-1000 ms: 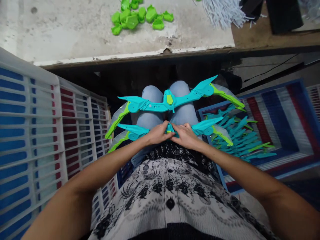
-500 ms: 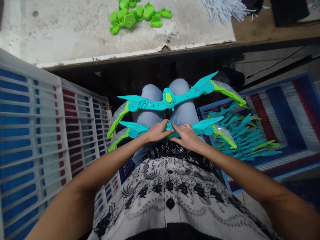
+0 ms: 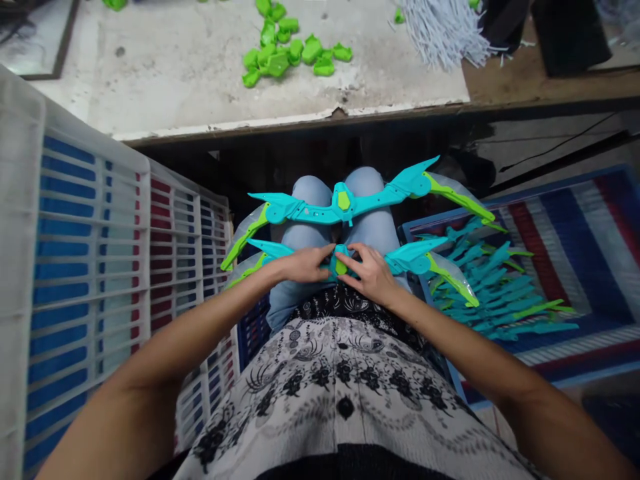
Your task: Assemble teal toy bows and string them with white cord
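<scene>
Two teal and green toy bows lie across my lap. The near toy bow [image 3: 415, 257] is held at its middle by both hands. My left hand [image 3: 303, 265] grips the bow left of its small green centre piece [image 3: 341, 265], fingers curled. My right hand [image 3: 367, 270] pinches at that centre piece with fingertips. The far toy bow [image 3: 345, 200] rests across my knees, untouched.
A blue crate [image 3: 590, 220] on my right holds several more teal bow parts [image 3: 495, 287]. White, red and blue slatted crates [image 3: 100, 267] stand at my left. On the concrete bench ahead lie several loose green parts [image 3: 295, 50] and a bundle of white strings [image 3: 445, 30].
The view tilted slightly down and right. My right fingers shifted onto the green centre piece, which now shows between my hands. The bows stay on my lap.
</scene>
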The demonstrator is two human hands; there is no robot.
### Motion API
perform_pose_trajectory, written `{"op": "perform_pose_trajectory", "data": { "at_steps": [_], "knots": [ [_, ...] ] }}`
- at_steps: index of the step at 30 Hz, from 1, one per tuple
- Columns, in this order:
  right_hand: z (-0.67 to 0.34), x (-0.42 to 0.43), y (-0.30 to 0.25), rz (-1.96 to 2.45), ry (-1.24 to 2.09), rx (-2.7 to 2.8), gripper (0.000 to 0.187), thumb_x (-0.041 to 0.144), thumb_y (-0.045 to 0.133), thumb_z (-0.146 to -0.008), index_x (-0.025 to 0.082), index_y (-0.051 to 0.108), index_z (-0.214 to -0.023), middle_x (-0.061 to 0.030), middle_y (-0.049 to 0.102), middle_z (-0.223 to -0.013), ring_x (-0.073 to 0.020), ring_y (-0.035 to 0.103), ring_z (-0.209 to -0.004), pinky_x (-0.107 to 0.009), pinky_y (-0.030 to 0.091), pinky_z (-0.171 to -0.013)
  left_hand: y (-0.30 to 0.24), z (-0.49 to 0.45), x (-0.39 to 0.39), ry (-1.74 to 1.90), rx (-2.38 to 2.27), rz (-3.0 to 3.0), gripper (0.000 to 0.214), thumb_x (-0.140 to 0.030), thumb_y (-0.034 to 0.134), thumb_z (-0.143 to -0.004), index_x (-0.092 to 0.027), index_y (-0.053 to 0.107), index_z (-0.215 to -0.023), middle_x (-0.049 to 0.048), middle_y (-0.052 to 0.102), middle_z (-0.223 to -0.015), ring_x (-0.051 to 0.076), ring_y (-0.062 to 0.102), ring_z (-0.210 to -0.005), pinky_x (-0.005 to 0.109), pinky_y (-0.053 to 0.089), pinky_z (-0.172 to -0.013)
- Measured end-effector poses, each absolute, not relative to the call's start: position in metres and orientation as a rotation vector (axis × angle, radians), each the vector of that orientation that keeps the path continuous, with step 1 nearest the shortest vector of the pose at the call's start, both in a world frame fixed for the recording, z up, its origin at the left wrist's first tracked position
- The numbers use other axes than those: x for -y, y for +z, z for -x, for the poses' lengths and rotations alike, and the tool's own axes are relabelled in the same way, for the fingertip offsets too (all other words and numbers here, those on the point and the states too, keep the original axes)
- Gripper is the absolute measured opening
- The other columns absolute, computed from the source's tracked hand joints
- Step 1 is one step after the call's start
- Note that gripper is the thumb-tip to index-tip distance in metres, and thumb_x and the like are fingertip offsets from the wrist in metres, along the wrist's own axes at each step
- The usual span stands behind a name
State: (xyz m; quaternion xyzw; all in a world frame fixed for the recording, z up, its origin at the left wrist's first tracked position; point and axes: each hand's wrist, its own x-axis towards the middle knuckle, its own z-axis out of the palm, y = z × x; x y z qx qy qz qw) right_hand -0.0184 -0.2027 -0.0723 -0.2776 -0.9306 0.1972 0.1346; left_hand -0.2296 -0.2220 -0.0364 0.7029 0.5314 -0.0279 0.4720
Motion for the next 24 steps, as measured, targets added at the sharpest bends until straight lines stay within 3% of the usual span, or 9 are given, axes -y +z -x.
{"op": "perform_pose_trajectory", "data": {
  "at_steps": [3,5,12,17,21,24],
  "knots": [
    [0.017,0.198,-0.079,0.729,0.517,2.725,0.043,0.04,0.049,-0.09,0.014,0.057,-0.124,-0.017,0.054,-0.115,-0.0236,0.057,-0.097,-0.035,0.05,-0.079,-0.041,0.222,0.239,-0.184,-1.383,-1.895,0.085,-0.043,0.062,-0.076,-0.007,0.023,-0.141,0.0203,0.061,-0.116,0.031,0.061,-0.103,0.036,0.047,-0.081],
    [0.017,0.195,-0.082,0.705,0.489,2.753,0.044,0.042,0.047,-0.091,0.013,0.058,-0.123,-0.0169,0.056,-0.112,-0.0235,0.059,-0.095,-0.034,0.052,-0.077,-0.045,0.217,0.243,-0.22,-1.475,-1.952,0.087,-0.046,0.061,-0.077,-0.004,0.02,-0.141,0.0234,0.061,-0.114,0.034,0.06,-0.104,0.038,0.046,-0.082],
    [0.019,0.189,-0.074,0.809,0.727,2.762,0.046,0.044,0.049,-0.089,0.018,0.054,-0.127,-0.0149,0.058,-0.115,-0.0256,0.061,-0.1,-0.037,0.054,-0.081,-0.042,0.225,0.225,0.036,-1.311,-1.671,0.068,-0.041,0.054,-0.082,-0.01,0.031,-0.138,0.0145,0.06,-0.119,0.025,0.061,-0.1,0.031,0.048,-0.078],
    [0.005,0.17,-0.068,0.699,1.261,2.665,0.056,0.024,0.047,-0.089,0.02,0.032,-0.143,-0.0099,0.058,-0.126,-0.0212,0.06,-0.109,-0.038,0.05,-0.092,-0.045,0.19,0.243,0.12,-1.717,-1.733,0.081,-0.056,0.052,-0.082,-0.002,0.03,-0.138,0.0216,0.057,-0.119,0.032,0.057,-0.105,0.038,0.045,-0.082],
    [0.005,0.163,-0.069,0.881,1.391,2.593,0.056,0.02,0.05,-0.084,0.012,0.04,-0.138,-0.0113,0.066,-0.113,-0.021,0.066,-0.095,-0.036,0.053,-0.085,-0.056,0.161,0.267,0.181,-2.012,-1.926,0.069,-0.049,0.04,-0.09,-0.001,0.03,-0.138,0.0195,0.062,-0.106,0.03,0.058,-0.097,0.042,0.041,-0.086],
    [0.009,0.167,-0.073,0.912,1.334,2.573,0.051,0.02,0.048,-0.085,0.014,0.044,-0.135,-0.0093,0.068,-0.109,-0.0203,0.066,-0.095,-0.034,0.052,-0.085,-0.066,0.157,0.273,0.226,-2.102,-2.003,0.064,-0.047,0.032,-0.094,0.0,0.033,-0.137,0.018,0.063,-0.099,0.027,0.059,-0.091,0.041,0.039,-0.086]
  ]
}}
